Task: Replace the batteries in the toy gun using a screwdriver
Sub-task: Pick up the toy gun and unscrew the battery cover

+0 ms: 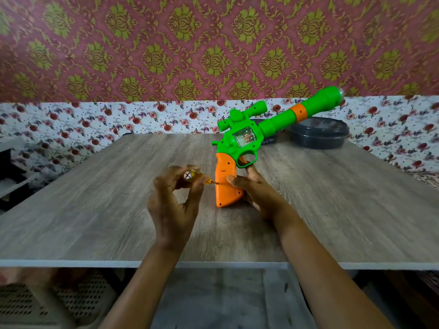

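A green toy gun with an orange grip stands upright on its grip on the wooden table, barrel pointing up to the right. My right hand grips the orange handle from the right, thumb on its front face, one finger at the trigger. My left hand pinches a small yellow-handled screwdriver held level. Its tip touches the left side of the grip.
A dark round lidded container sits at the table's back right, behind the gun's barrel. A small dark object lies partly hidden behind the gun. A perforated plastic crate is under the table at the left. Floral cloth and patterned wall stand behind.
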